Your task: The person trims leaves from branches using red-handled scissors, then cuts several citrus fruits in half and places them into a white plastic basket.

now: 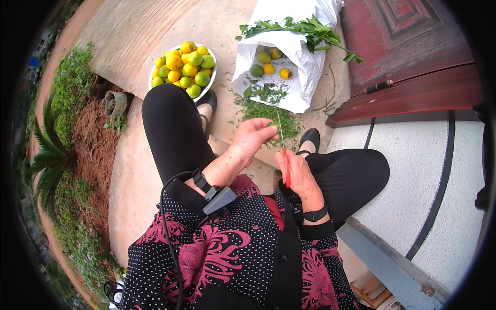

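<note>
My left hand (pixel 251 138) pinches a small green leaf (pixel 273 124) between thumb and fingers. To its right, my right hand (pixel 300 175) is closed on the red handles of a pair of scissors (pixel 287 168). The thin blades point away from me, right beside the leaf and the left fingertips. Whether they touch the leaf I cannot tell. Beneath and beyond my hands, chopped green leaf clippings (pixel 268 114) lie heaped on the concrete and spill onto the sack's mouth.
A white sack (pixel 305 88) lies open beyond, holding several green and yellow citrus fruits (pixel 268 68); a leafy branch (pixel 310 31) rests across it. At far left stands a white bowl (pixel 215 62) piled with citrus. A red wooden door (pixel 408 57) borders the right, and planted soil (pixel 93 139) the left.
</note>
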`<state>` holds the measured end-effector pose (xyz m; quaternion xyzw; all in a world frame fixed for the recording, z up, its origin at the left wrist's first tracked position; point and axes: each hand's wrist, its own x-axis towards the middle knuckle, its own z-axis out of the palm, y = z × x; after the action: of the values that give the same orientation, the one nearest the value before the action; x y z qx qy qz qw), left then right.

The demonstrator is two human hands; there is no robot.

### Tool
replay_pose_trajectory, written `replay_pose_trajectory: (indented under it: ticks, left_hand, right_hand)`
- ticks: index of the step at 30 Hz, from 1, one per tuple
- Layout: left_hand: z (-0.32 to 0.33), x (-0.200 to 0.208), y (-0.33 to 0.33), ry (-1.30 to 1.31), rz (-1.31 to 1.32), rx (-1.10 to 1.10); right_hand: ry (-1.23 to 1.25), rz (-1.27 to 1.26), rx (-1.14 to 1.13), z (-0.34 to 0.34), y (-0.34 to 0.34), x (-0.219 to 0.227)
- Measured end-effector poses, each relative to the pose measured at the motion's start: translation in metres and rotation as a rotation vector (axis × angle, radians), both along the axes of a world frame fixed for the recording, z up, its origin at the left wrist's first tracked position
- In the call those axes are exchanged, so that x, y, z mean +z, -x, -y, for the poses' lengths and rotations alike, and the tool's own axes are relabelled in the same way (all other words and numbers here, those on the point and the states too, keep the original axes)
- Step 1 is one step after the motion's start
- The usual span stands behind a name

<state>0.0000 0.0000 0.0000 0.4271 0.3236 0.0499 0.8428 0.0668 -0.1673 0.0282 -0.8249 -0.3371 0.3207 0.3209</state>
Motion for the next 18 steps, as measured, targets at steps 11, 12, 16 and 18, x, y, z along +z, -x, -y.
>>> replay_pose_trajectory:
  ticks: [11, 12, 16, 18]
  left_hand:
    - [-0.0026, -0.0064, 0.001, -0.011, -0.033, 0.005]
    - [-0.0027, -0.007, 0.0012, -0.012, -0.033, 0.007]
    - [-0.0034, -0.0082, 0.0022, -0.002, -0.035, -0.001]
    - [-0.0035, -0.0079, 0.0031, 0.0, -0.032, -0.013]
  right_hand:
    - [0.049, 0.029, -0.016, -0.0009, -0.0002, -0.0032]
    - [0.045, 0.034, -0.017, -0.0007, 0.0, -0.0033]
    - [0.082, -0.025, -0.075, -0.0005, -0.0014, -0.003]
    - [0.097, -0.054, -0.104, -0.0004, -0.0025, -0.0031]
